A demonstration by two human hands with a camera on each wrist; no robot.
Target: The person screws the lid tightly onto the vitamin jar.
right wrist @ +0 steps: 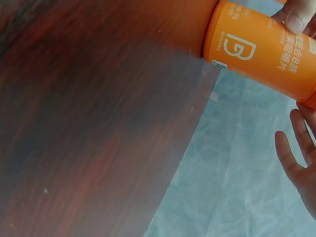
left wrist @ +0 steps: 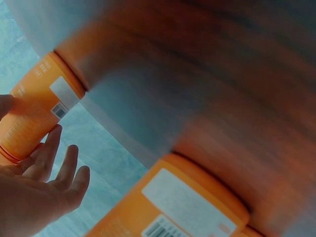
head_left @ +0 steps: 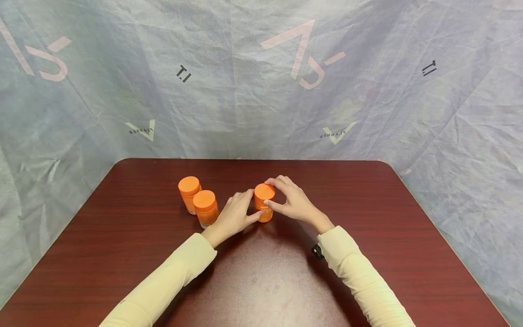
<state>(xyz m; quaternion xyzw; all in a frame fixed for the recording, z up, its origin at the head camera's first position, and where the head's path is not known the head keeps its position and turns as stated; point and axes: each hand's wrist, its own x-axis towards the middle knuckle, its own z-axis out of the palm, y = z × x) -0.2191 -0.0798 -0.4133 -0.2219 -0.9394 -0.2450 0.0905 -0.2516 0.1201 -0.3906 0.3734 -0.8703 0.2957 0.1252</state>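
Note:
An orange jar (head_left: 266, 214) with a screw lid (head_left: 264, 191) stands upright on the table between both hands. My left hand (head_left: 236, 213) holds its body from the left, thumb on the near side; in the left wrist view the other fingers (left wrist: 47, 155) spread beside the jar (left wrist: 37, 106). From the right, my right hand (head_left: 296, 202) has thumb and index finger around the lid. White print shows on the jar (right wrist: 261, 49) in the right wrist view, where the right hand (right wrist: 303, 158) is partly cut off.
Two more orange lidded jars, a rear one (head_left: 189, 193) and a nearer one (head_left: 206, 209), stand close together left of my left hand. The dark red wooden table (head_left: 261, 281) ends at a printed grey cloth backdrop (head_left: 261, 91).

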